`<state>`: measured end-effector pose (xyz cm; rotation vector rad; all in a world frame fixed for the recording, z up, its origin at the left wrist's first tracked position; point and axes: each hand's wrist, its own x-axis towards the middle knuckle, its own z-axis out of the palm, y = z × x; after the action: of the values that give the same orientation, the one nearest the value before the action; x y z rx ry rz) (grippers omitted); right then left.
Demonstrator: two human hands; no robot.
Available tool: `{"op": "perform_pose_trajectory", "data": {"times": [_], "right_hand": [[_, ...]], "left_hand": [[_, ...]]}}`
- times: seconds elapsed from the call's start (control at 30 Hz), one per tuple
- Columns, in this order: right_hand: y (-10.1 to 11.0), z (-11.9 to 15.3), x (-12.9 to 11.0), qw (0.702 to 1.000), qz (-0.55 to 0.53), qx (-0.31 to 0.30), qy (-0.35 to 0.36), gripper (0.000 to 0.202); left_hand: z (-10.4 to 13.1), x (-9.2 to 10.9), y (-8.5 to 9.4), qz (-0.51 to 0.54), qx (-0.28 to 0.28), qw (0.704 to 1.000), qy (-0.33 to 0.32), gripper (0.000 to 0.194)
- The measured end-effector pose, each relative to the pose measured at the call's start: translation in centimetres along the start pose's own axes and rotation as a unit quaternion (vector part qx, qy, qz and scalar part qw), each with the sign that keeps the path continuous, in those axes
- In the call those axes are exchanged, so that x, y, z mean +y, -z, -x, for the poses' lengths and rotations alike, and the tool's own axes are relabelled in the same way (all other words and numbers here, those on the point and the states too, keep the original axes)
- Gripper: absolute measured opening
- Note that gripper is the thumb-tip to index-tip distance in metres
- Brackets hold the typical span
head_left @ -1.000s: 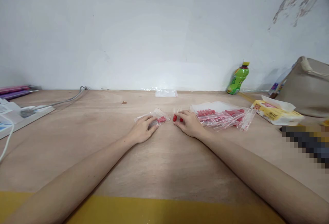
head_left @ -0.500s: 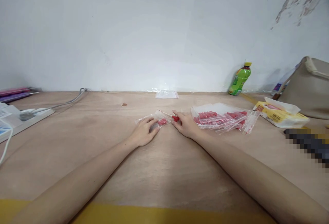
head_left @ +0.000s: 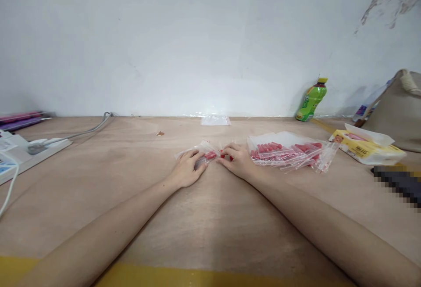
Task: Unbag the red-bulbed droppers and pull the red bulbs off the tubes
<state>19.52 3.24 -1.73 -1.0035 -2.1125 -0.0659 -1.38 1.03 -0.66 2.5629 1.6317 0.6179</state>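
Bag between two hands, red item just off its right end

Head view: small clear bag [head_left: 204,146] lies on the desk [head_left: 197,217], its long axis running roughly left to right, across the line of sight. Left hand [head_left: 188,169] is the nearer one, spread over the bag's left part with thumb apart from the fingers; whether it pinches the film or only presses it cannot be told. Inside the bag's right part sits a red piece [head_left: 210,155], slanting slightly, right end farther from the person.

Right hand [head_left: 241,163] is just right of the bag, thumb and fingers curled in and closed around a red item [head_left: 222,153]. Red shows in two spots among those fingers, so one or two items cannot be settled. That grip faces the bag's right end, very near it; whether they touch, and which edge of the bag is open, is unclear.

Right of the bag, beyond the right hand, lies a pile of filled bags [head_left: 279,155] with red pieces inside. Beyond the bag, by the wall [head_left: 184,50], is a flat bag [head_left: 215,121].
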Motion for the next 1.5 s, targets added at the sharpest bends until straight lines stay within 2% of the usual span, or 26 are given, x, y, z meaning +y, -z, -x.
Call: {"op": "perform_pose_trajectory", "data": {"times": [0.13,0.23,0.33,0.5,0.6,0.77,0.93,1.07,1.23,1.33,1.5], "right_hand": [[0.8,0.0,-0.9,0.998,0.049,0.017,-0.021,0.02],[1.3,-0.2,-1.5,0.998,0.049,-0.003,-0.041,0.018],[1.3,-0.6,-1.6,0.996,0.051,-0.044,-0.06,0.019],[1.0,-2.0,-1.8,0.979,0.077,-0.155,-0.106,0.024],[1.3,-2.6,-1.8,0.971,0.07,-0.212,-0.09,0.021],[1.9,-2.8,-1.5,0.965,0.04,-0.255,-0.054,0.017],[1.9,-2.6,-1.9,0.972,-0.003,-0.233,-0.043,0.017],[1.9,-2.4,-2.4,0.969,-0.05,-0.24,-0.012,0.013],[1.6,-2.1,-2.3,0.97,-0.071,-0.233,-0.006,0.025],[1.3,-2.0,-2.3,0.975,-0.061,-0.213,-0.014,0.019],[0.8,-1.9,-3.1,0.981,0.015,-0.194,0.005,0.019]], "left_hand": [[-0.1,0.2,0.5,0.027,0.005,0.999,0.018,0.039],[-0.1,0.3,0.8,0.047,0.027,0.998,0.038,0.033],[-0.1,0.1,0.7,0.053,0.045,0.997,0.014,0.024],[0.0,0.0,0.7,0.066,0.024,0.997,-0.043,0.021],[0.0,0.0,0.8,0.063,0.012,0.997,-0.036,0.03],[-0.1,0.2,0.7,0.051,0.001,0.999,-0.01,0.042],[-0.1,0.2,0.7,0.05,0.0,0.999,-0.008,0.043],[-0.1,0.3,0.7,0.044,-0.015,0.999,-0.01,0.044],[-0.1,0.2,0.7,0.02,-0.037,0.999,-0.015,0.042],[0.0,0.2,0.6,0.015,-0.036,0.999,-0.031,0.041],[0.0,0.1,0.6,0.011,-0.038,0.998,-0.039,0.041]]}}
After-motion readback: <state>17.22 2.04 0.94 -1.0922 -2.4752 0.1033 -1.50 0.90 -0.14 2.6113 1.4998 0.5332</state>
